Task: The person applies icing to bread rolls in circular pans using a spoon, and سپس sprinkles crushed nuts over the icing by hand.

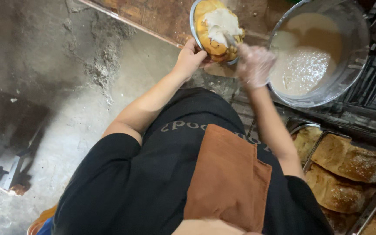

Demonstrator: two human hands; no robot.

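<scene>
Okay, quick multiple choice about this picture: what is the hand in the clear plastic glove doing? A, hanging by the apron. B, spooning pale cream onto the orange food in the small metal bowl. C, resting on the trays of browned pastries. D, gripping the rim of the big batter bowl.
B: the gloved right hand holds a spoon in the white cream on the small metal bowl, while the bare left hand steadies that bowl's rim.

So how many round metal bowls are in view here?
2. A small bowl of yellow pieces topped with white batter, gripped by the left hand; a large bowl of batter right of the gloved right hand. Others may lie off-frame.
</scene>
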